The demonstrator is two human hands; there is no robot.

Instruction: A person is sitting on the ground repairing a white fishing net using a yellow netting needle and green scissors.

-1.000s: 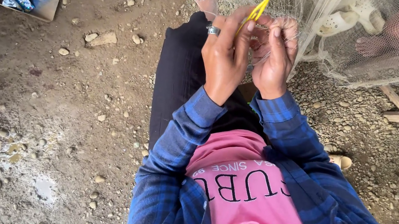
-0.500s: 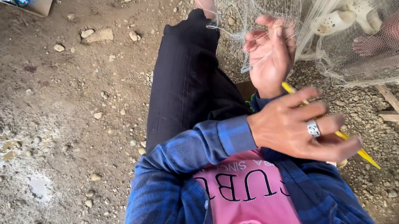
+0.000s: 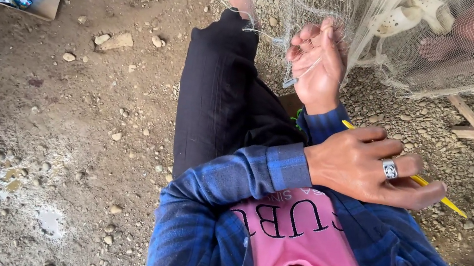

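Net work on the dirt floor, needle held out to the side.
Right hand (image 3: 318, 69) up at the net (image 3: 335, 8), fingers pinched shut on a bit of mesh; left hand (image 3: 372, 168) (the one with the ring) low over the lap, fingers curled tight round the yellow needle (image 3: 454, 208), apart from the net. Looks like the middle of a stitch; thread too thin to see. Next calls for bringing the needle tip to the pinched mesh, slow and straight, without catching other loops.

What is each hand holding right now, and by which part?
The left hand grips a thin yellow needle around its middle. The right hand pinches a fold of the fishing net, fingers curled into the mesh.
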